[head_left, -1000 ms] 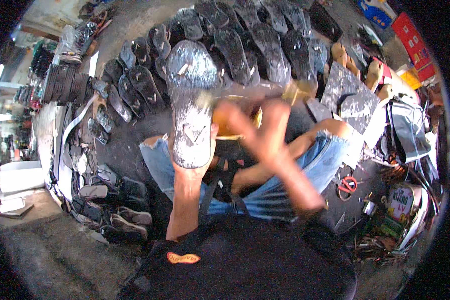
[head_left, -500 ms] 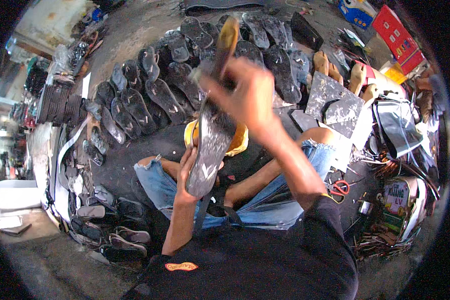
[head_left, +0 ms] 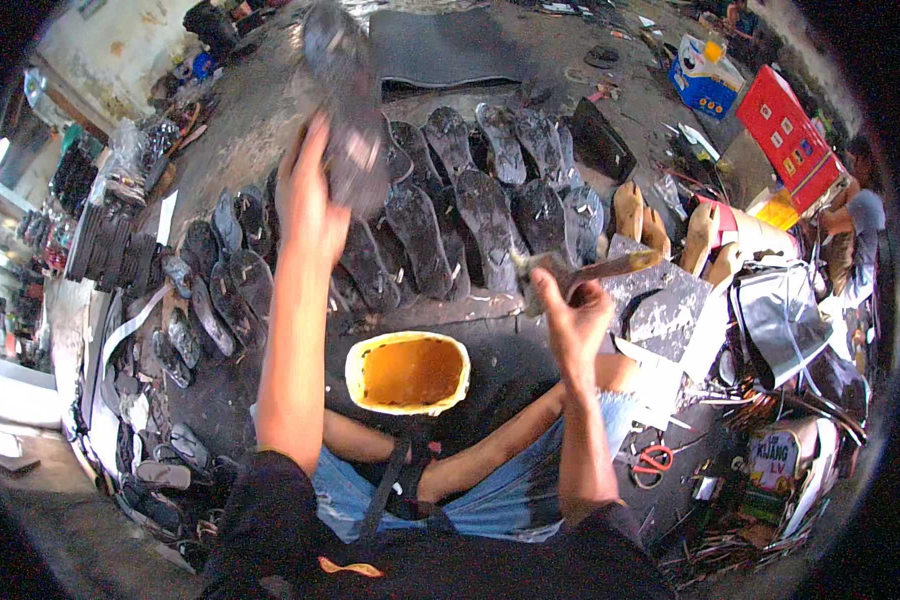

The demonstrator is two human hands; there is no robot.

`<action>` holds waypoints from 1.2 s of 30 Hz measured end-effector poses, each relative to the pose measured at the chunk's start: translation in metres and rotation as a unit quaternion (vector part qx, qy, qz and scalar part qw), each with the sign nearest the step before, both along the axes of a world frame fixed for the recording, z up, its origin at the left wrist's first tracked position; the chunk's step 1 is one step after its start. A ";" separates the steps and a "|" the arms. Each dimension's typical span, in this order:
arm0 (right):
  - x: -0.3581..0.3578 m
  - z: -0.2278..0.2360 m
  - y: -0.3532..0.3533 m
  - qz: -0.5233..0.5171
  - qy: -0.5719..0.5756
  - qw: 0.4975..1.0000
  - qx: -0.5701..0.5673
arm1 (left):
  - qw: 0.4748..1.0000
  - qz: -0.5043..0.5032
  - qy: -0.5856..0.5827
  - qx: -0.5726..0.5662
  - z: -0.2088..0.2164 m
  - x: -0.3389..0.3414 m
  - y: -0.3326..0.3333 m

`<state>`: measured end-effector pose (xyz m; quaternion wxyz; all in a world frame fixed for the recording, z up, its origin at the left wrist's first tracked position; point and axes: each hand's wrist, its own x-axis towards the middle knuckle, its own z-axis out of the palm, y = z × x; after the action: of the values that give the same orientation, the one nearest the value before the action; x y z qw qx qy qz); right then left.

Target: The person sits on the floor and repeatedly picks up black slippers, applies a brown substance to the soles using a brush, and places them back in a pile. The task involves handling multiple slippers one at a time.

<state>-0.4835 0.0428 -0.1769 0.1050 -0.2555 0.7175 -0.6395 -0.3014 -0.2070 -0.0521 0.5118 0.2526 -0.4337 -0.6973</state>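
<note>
Sole (head_left: 345,105): dark, near black, with pale glints toward its lower end; motion-blurred, so surface detail is lost. It is raised at far left-centre, above the floor (head_left: 240,110), beyond the far edge of the dark mat (head_left: 510,360). Left hand (head_left: 313,200) is clamped on its lower end, arm stretched out. Tool (head_left: 620,266): pale, stubby left end, thin amber-brown right end. Right hand (head_left: 573,318) is closed round its middle, thumb uppermost, over the mat's far edge.

Around, left to right: black stack (head_left: 105,215) by the floor's left edge; sandals (head_left: 165,475) nearer, at lower left; rows of dark soles (head_left: 485,225) just past the mat's far edge; yellow-rimmed tub (head_left: 354,372) of amber liquid on the mat, between the forearms; grey board (head_left: 660,320) right of the right hand; scissors (head_left: 654,462), red-handled, right of the right forearm; lasts (head_left: 703,238), foot-shaped, beyond the board; red box (head_left: 785,140) toward the floor's far right corner. Left hand and forearm, with the sole's lower end, block part of the rows.

Sole's long axis runs near to far, upper end away from the wearer and leaning slightly left; toe or heel, cannot tell. Tool's axis runs crosswise, amber end pointing right and slightly away.
</note>
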 end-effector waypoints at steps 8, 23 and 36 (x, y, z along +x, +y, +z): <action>-0.010 -0.025 -0.003 -0.012 -0.069 0.995 0.073 | 0.972 0.121 -0.153 0.134 -0.179 -0.152 -0.168; -0.014 -0.063 -0.011 -0.021 -0.059 0.997 0.038 | 0.984 -0.027 -0.176 -0.017 -0.095 0.064 0.124; 0.145 0.038 -0.002 0.262 0.246 0.916 0.179 | 0.615 0.378 -0.685 0.098 -0.201 0.458 0.263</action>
<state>-0.3388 0.0411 -0.1391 0.1332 -0.5606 0.7303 -0.3670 0.1567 0.0564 -0.2530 0.2561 0.8473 -0.4534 -0.1045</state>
